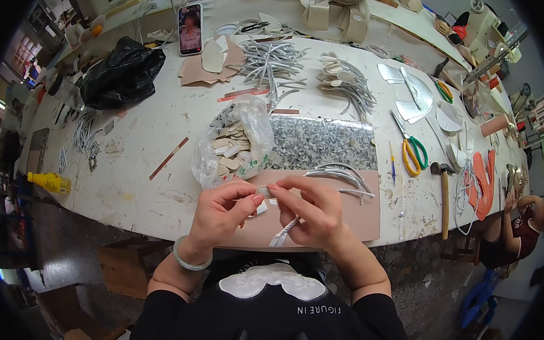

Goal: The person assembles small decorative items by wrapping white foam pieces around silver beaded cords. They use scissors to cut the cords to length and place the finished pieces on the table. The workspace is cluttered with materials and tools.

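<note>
My left hand (pixel 223 212) and my right hand (pixel 314 214) meet over a pinkish-brown board (pixel 355 220) at the near table edge. Their fingertips pinch a small pale piece (pixel 264 190) between them. From under my right hand's curled fingers hangs a silver strap (pixel 283 233), its wider end pointing toward me. Small white pieces (pixel 261 207) show just below the fingertips, partly hidden. Beyond my hands stands a clear plastic bag (pixel 259 117), open and full of beige oval pieces (pixel 233 144). Several loose silver straps (pixel 344 177) lie on the board to the right.
A speckled stone slab (pixel 322 143) lies beyond the board. Bundles of silver straps (pixel 268 62) sit farther back, near a propped phone (pixel 191 30). Scissors (pixel 411 149) and a hammer (pixel 444 200) are rightward; a black bag (pixel 123 73) and yellow bottle (pixel 48 182) leftward. Another person (pixel 521 229) sits far right.
</note>
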{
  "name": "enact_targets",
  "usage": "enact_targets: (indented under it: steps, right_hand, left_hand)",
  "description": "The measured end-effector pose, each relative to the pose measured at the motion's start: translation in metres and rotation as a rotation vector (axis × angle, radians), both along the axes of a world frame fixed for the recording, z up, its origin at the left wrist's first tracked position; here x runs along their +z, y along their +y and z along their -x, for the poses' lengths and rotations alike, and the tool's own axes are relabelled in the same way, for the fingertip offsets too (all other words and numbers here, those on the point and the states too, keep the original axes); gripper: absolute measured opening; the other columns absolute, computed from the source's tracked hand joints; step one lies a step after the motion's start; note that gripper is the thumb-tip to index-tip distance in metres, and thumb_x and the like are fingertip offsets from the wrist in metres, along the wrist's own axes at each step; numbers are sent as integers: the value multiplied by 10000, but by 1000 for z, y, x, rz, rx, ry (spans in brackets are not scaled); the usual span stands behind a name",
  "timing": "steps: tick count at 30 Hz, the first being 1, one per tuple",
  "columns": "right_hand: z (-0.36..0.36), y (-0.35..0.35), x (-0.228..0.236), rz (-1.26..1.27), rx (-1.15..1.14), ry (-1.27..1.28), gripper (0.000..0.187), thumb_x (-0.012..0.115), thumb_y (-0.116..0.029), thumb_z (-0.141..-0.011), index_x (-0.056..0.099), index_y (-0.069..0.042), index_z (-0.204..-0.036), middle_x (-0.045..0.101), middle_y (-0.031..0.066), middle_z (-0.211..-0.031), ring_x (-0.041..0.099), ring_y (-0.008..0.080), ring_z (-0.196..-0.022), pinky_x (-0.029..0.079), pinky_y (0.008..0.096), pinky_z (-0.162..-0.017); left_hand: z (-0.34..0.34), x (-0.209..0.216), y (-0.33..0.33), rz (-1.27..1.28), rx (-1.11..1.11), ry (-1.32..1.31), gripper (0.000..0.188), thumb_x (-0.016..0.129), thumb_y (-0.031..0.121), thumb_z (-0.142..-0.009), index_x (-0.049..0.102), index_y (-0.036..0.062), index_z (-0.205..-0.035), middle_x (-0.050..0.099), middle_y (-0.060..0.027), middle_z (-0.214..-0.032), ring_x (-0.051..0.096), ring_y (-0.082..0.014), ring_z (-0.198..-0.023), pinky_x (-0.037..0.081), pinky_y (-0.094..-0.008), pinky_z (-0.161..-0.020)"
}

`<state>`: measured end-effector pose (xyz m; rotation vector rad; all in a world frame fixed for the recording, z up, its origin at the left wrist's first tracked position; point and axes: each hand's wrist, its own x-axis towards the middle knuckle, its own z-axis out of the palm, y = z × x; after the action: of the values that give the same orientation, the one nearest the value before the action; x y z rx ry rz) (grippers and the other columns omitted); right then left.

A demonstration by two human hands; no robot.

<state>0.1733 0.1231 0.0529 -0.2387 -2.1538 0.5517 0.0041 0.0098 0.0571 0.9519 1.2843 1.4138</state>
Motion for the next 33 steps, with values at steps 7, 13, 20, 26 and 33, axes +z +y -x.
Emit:
enact_targets:
  steps: [7,13,20,26,33]
  right_hand:
    - [-9,6,-6,-70,54,-172,357,720,-72,-696,656,-67,-1047,643,50,-914,620,162,-605,476,282,-496]
    - [-16,-3,-1,52,87,-253,284,684,-44,-724,663,-45,-1006,659,73,-901,634,184,-632,495,285,-533]
    - [-50,8,-7,935,326,102,79,623,-39,-823,687,0,-797,675,96,-761,605,160,-624,472,263,-577]
    - [-58,-1,-3,660,213,-130,144,739,-20,-742,671,-37,-868,627,97,-896,617,181,-744,492,295,-608]
    - [-46,-6,-6,596,131,-65,216,720,4,-767,679,-56,-971,641,54,-902,596,114,-649,455,243,-493]
  left_hand:
    - [-6,-1,1,-55,-21,388,123,635,51,-878,678,-43,-944,606,-34,-748,504,-49,-585,390,-212,-496]
    - [-13,5,2,-97,-85,480,107,638,37,-867,676,-42,-928,601,-37,-737,485,-51,-571,363,-217,-479]
    - [-5,-2,1,116,-47,-28,129,627,67,-903,674,-52,-911,604,-16,-740,500,-39,-550,380,-192,-465]
    - [-7,-11,7,314,-113,-435,128,620,94,-907,656,-29,-892,592,-26,-711,497,-49,-520,388,-199,-447]
    - [-26,-21,10,22,-71,-237,164,651,8,-865,611,-2,-1023,565,-55,-977,554,-72,-720,455,-206,-617]
